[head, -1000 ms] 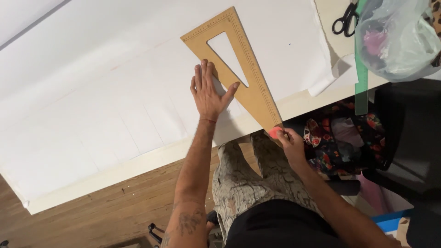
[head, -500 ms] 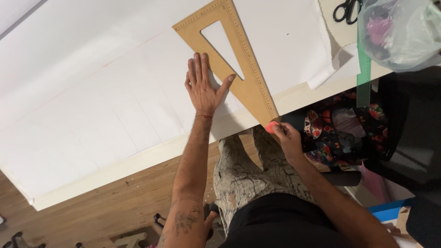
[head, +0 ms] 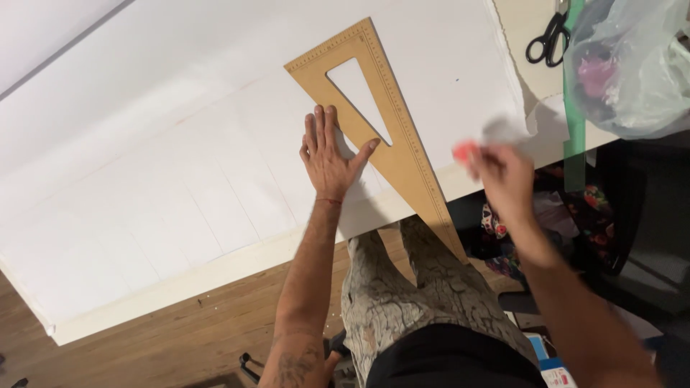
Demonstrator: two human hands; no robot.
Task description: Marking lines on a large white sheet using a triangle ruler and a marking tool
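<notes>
A sewing workroom: pattern paper [head: 180,194], set square [head: 402,144], scissors [head: 544,39].

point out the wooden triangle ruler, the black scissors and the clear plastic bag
tan wooden triangle ruler [head: 402,154], head view, on its long graduated side
black-handled scissors [head: 548,41], head view, on the handle loops
clear crumpled plastic bag [head: 632,68], head view, on its bulging middle

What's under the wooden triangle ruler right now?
White paper lies under the wooden triangle ruler and shows through its cut-out. The left hand presses its edge. Any marks beneath the wood are hidden.
</notes>
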